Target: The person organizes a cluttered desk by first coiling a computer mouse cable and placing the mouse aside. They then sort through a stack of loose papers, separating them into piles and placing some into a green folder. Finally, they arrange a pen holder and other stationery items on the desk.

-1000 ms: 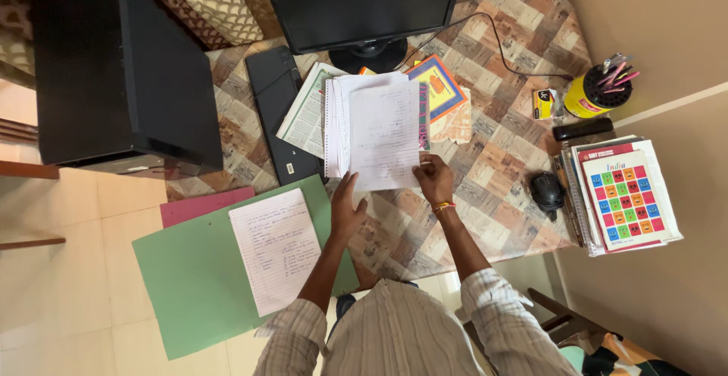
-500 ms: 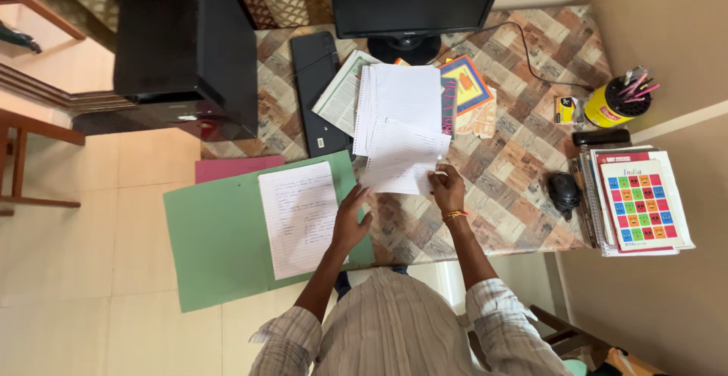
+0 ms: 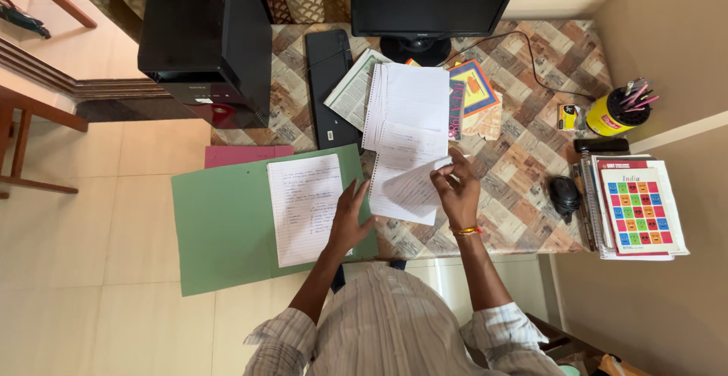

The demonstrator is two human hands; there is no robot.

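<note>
I judge the step in hand to be the transfer of loose written sheets from the stack at the middle of the desk (image 3: 523,194) to the open green folder (image 3: 227,232), which overhangs the desk's front left edge.

Right hand (image 3: 459,190): fingers closed in a pinch on the right edge of a loose sheet (image 3: 406,190). The sheet is lifted and curls over; its lower part lies near the front edge of the desk, below the spiral notebook (image 3: 409,99).

Left hand (image 3: 350,220): fingers spread fairly wide, palm down. It rests at the right edge of the lined page (image 3: 303,205) already lying in the folder, and it is close to the left edge of the lifted sheet. I cannot tell whether it touches that sheet.

Next move, as I judge it: the sheet must clear the stack fully, travel left, and land square on the lined page. The left hand must keep that page flat or shift aside.

Adjacent items: a black keyboard (image 3: 330,88) stands just behind the folder; a mouse (image 3: 565,194) lies toward the right edge.
</note>
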